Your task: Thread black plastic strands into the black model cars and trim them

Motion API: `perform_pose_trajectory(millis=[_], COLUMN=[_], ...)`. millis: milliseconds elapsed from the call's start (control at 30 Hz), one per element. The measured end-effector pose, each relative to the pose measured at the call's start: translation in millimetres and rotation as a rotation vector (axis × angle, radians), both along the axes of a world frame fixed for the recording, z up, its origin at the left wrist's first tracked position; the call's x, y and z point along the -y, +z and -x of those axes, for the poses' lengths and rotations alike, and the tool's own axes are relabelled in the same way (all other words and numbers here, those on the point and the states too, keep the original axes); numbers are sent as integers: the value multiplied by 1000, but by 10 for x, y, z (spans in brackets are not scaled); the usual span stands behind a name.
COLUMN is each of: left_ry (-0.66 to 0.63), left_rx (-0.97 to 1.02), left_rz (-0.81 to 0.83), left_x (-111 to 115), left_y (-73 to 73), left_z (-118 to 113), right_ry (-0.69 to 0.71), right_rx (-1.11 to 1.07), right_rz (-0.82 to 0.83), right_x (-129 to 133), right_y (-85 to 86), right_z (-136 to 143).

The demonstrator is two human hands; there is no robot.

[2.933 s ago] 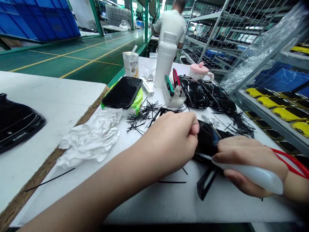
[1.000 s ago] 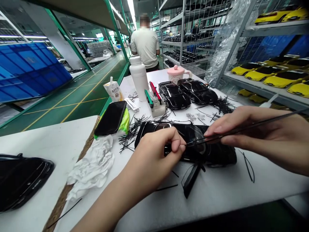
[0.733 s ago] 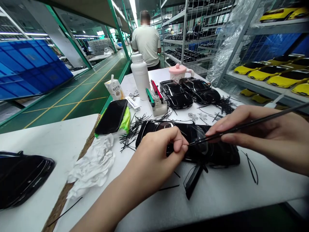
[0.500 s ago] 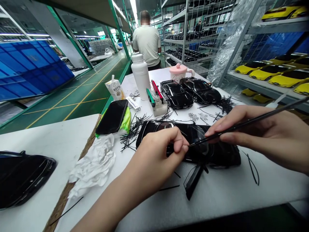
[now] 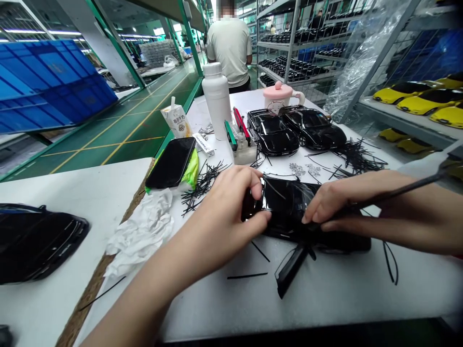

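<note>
A glossy black model car [image 5: 285, 197] lies on the white table, one door [image 5: 291, 270] swung out toward the near side. My left hand [image 5: 240, 202] rests on the car's left end, thumb and fingers apart around it, with nothing held between them. My right hand [image 5: 347, 205] is over the car's middle and right part, its fingers closed on a long thin black tool [image 5: 401, 189] that slants up to the right. The tool's tip is hidden at the fingers and the dark body.
Behind stand two black model cars [image 5: 273, 131], a knife holder [image 5: 244, 155], a white bottle [image 5: 217, 101] and a pink-lidded mug [image 5: 278, 96]. Black strips [image 5: 204, 185], a phone [image 5: 171, 163] and crumpled tissue [image 5: 142, 231] lie left. Another black car [image 5: 39, 241] is far left. A person [image 5: 229, 50] sits beyond.
My left hand has opened from a pinch at the tool's tip and moved left onto the car's end. The right hand is lower over the car with the tool. The view has shifted slightly.
</note>
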State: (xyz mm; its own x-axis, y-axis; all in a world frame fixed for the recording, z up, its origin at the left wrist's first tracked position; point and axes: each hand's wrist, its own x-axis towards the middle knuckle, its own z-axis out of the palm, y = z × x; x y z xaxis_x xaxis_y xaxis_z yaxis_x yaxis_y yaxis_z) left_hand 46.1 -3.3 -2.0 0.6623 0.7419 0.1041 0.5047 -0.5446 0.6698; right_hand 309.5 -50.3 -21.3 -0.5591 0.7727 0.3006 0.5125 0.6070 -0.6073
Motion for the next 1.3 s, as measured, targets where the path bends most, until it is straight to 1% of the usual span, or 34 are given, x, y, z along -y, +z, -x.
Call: perform_pose_trajectory(millis=[100,167,267,367,600,800,1067,1300], left_ry=[-28,-35,-52,-56,-67,-71,-63,-58], left_rx=[-86,-113,-128,-137,-126,-140,-148,-162], left_rz=[-58,-113,-156,-184,-268,-318,-340,-356], left_x=[47,64,62,49,52,58,64,73], left_y=[-99,-149,-178,-184,-240,-246,-247,-236], left_z=[-50,-68,-70,-62,-85,-108,-107,-107], right_ry=[116,142,190,183,152,93,96,103], right_rx=[10,-18,-63,-70,-75,-120,-99,-100], right_rz=[72,85,124,112,-16,67,24,37], right_x=[17,31,53,79,100,140,164,152], right_y=[-111,-169,-221,-233,-231,-243,-276,-282], right_z=[6,-4,-15,-9,47,81,72,71])
